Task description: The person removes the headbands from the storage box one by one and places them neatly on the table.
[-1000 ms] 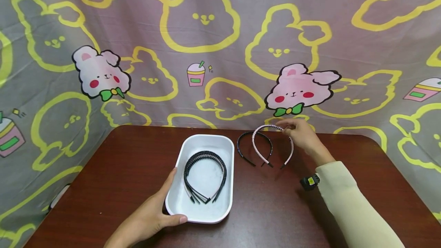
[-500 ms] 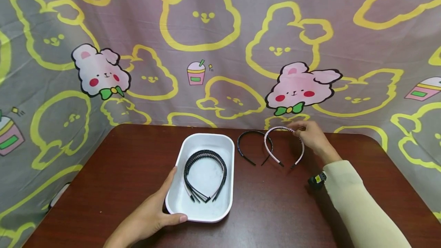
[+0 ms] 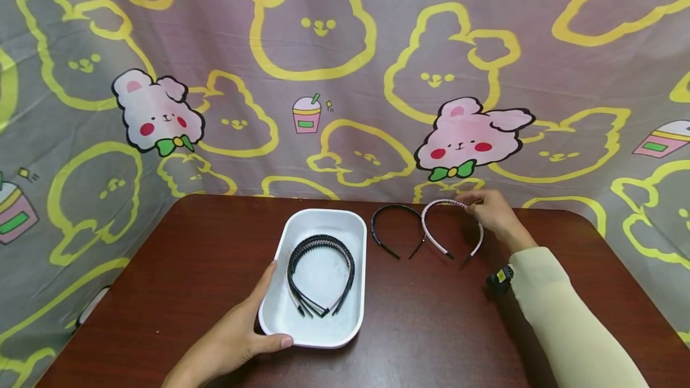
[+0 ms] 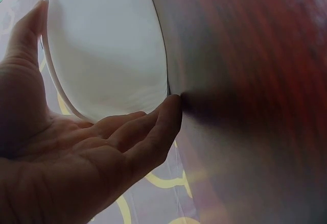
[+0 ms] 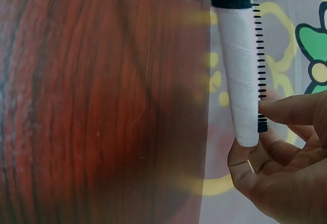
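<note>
My right hand [image 3: 493,214] pinches a pale pink headband [image 3: 428,232] at its right side, over the back right of the table. In the right wrist view the headband [image 5: 237,76] looks white with a row of black teeth, thumb and fingers at its end. A dark headband [image 3: 375,232] lies just left of it, partly overlapped by the pink one. My left hand [image 3: 237,328] grips the white tray [image 3: 360,310] at its front left corner, thumb on the front rim and fingers along the left side. Inside the tray rests a stack of mostly black toothed headbands [image 3: 291,271].
The dark reddish-brown table [image 3: 420,334] carries the tray near its middle. A curtain [image 3: 345,100] printed with cartoon rabbits hangs along the table's back edge and sides. A black device [image 3: 500,278] sits at my right wrist.
My right hand has moved to the right with the pink headband, which now overlaps less of the dark one. The left hand and the tray have stayed in place.
</note>
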{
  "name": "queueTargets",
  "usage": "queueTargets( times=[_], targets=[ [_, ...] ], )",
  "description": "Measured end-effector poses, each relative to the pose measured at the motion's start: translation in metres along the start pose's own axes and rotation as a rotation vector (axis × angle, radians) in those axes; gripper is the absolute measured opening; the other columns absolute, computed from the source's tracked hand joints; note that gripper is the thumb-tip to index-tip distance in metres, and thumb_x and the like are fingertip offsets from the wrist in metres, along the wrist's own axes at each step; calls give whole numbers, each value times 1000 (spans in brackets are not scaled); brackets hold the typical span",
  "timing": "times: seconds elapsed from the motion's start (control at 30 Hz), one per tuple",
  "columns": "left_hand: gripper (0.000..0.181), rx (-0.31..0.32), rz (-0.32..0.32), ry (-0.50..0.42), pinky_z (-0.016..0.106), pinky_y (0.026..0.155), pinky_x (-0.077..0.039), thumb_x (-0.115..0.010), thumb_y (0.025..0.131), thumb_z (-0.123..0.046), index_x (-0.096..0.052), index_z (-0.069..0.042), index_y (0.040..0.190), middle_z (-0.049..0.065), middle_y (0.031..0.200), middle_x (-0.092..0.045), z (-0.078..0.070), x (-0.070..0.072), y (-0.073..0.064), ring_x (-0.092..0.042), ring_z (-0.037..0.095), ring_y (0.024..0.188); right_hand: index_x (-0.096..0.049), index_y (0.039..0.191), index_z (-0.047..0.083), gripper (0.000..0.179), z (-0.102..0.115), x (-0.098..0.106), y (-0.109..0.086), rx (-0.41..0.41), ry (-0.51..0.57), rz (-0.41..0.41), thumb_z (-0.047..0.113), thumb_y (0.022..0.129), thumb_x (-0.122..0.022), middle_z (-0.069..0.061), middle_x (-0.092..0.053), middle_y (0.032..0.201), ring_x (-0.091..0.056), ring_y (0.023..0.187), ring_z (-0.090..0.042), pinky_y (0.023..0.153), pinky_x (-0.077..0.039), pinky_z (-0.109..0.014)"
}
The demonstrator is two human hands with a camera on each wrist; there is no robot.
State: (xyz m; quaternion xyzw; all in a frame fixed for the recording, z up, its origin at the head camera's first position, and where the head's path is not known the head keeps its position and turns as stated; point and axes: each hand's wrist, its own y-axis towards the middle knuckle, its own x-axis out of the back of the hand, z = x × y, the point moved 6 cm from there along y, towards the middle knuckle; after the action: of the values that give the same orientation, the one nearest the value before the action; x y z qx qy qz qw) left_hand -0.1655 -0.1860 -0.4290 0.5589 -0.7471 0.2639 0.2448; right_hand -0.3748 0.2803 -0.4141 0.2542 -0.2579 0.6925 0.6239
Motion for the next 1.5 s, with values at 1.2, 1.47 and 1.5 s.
queueTargets(
  times=[1.2, 1.47, 1.5],
  targets=[
    [129, 7, -4, 16, 32, 112, -44, -94, 75, -45, -9, -26, 170, 16, 170, -33, 1, 0, 0, -50, 28, 139, -69, 124, -10, 32, -19, 1, 3, -1, -61, -8, -6, 98, -50, -35, -62, 129, -57, 108, -39, 77, -47, -32],
    [129, 4, -4, 11, 32, 112, -43, -93, 75, -47, -9, -26, 170, 16, 170, -33, 1, 0, 0, -49, 29, 141, -70, 124, -10, 32, -19, 2, 4, -10, -78, -5, -5, 99, -50, -35, -62, 130, -57, 114, -44, 85, -50, -40],
    [129, 3, -3, 10, 32, 112, -43, -93, 75, -47, -9, -26, 170, 16, 170, -33, 1, 0, 0, -49, 29, 141, -70, 124, -10, 32, -19, 2, 5, -10, -79, -6, -5, 99, -50, -35, -62, 129, -58, 114, -44, 85, -50, -40]
  ],
)
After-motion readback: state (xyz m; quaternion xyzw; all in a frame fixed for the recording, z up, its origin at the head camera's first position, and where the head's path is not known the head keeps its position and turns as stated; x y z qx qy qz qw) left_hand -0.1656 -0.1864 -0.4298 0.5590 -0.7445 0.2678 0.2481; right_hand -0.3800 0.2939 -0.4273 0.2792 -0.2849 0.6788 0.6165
